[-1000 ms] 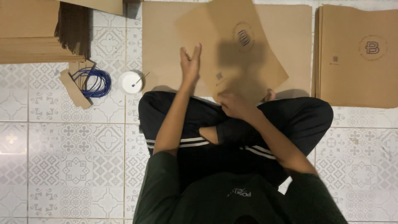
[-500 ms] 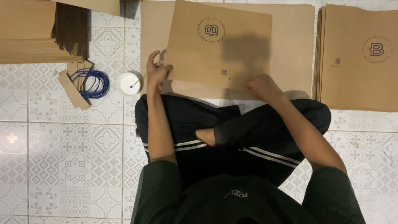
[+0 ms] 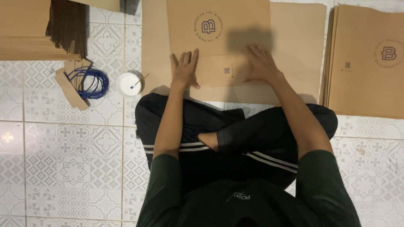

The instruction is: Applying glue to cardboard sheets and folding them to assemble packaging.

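**Pressing the brown paper bag flat on the floor**

I am sitting cross-legged on the patterned tile floor [image 3: 63, 168], and both my hands are now lying flat on the brown paper bag [image 3: 219, 42] in front of my knees. My left hand [image 3: 185, 71] is pressing with open, spread fingers near the lower left corner of the bag, and my right hand [image 3: 261, 65] is pressing, also open, near the lower right part. Neither hand is gripping anything; the palms are only resting on the paper.

Half a second ago my left hand was holding the left edge of the bag and the bag was lying a little turned. One second ago the bag was tilted in the air, with my left hand raised and open. Now the bag is lying straight, with the round printed mark at the top, on the large brown sheet [image 3: 294, 50] that is spread on the floor. I am judging that the placing is finished and the flattening is going on.

The other things are not changed. The stack of finished bags [image 3: 370, 63] is lying near the right edge of the floor in view, the pile of brown cardboard [image 3: 33, 33] at the top left corner, and the coil of blue cord [image 3: 90, 82] and the small white cup [image 3: 128, 84] just beside my left knee.
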